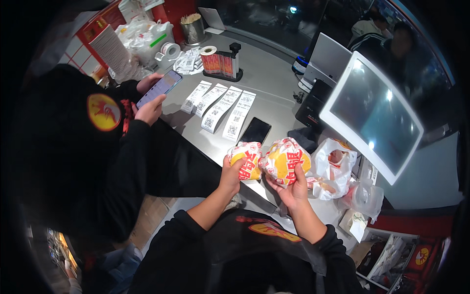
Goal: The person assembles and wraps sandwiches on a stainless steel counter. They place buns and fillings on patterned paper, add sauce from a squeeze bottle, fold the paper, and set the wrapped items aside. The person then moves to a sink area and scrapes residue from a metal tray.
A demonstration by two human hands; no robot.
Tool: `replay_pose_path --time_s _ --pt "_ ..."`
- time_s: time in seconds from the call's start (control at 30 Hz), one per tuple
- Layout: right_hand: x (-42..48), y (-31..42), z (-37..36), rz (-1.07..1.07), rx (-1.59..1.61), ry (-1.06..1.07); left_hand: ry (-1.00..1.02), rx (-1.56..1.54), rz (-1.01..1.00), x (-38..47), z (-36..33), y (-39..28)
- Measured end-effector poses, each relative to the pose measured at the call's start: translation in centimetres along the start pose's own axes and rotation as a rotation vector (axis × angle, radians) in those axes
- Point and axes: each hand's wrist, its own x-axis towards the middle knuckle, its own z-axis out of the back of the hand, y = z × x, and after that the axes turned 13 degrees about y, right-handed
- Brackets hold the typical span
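Note:
Two paper-wrapped food items are side by side above the counter's near edge, both in white, yellow and red printed paper. My left hand (230,175) holds the smaller wrapped item (246,161), its thumb on the front. My right hand (293,187) grips the larger wrapped item (284,161) from below, thumb on its face. A dark smartphone (255,130) lies on the counter just beyond the left one. Several printed paper receipts (222,110) lie in a row farther off. To the right of my right hand stands a white plastic bag (335,165) with something in it.
A co-worker at the left holds a smartphone (159,88). A label roll on a dispenser (220,66), loose slips (189,60), stacked cups (110,51) and a container of sticks (192,29) stand behind. A white-framed screen (372,114) leans at the right, above an open drawer (389,253).

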Motion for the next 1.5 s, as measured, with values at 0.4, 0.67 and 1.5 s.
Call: replay_pose_path --time_s 0.4,0.67,1.5 --pt "6.7 1.7 1.7 0.181 -0.125 -0.267 0.319 0.154 0.253 5.7 0.0 -3.6" --pt "7.1 2.2 2.3 0.159 -0.165 -0.225 0.225 0.255 0.263 5.3 2.1 -4.5" --pt "9.5 3.2 2.1 0.146 -0.715 -0.206 0.269 0.765 -0.086 2.6 1.7 -0.3"
